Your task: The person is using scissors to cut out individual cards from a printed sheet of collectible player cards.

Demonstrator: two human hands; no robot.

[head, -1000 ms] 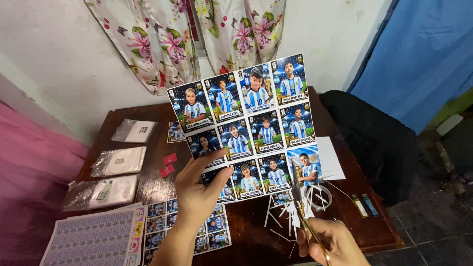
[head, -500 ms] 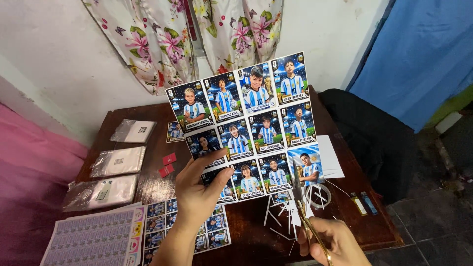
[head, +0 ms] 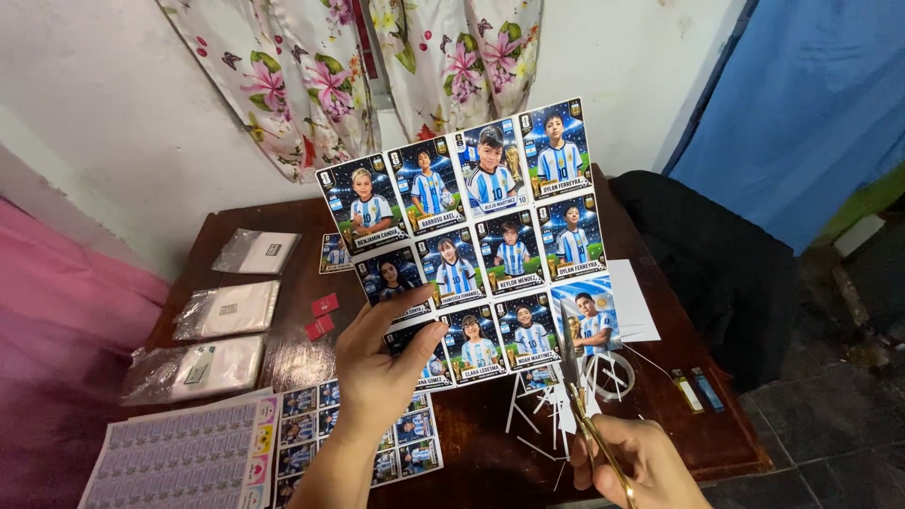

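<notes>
While left hand [head: 382, 372] pinches card sheet [head: 471, 254] upright, right hand [head: 636, 462] grips scissors [head: 589, 429]; imo keep sheet taut & cut btw rows.

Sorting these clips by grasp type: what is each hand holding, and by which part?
The left hand pinches the printed card sheet at its lower left corner. The right hand grips scissors by the handles, blades open at the sheet's bottom edge.

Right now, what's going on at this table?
A person holds up a printed sheet of player picture cards in the left hand, gripping its lower left corner. The right hand holds gold scissors at the sheet's bottom right edge. Thin paper trimmings lie on the wooden table, with more card sheets and plastic packets.
</notes>
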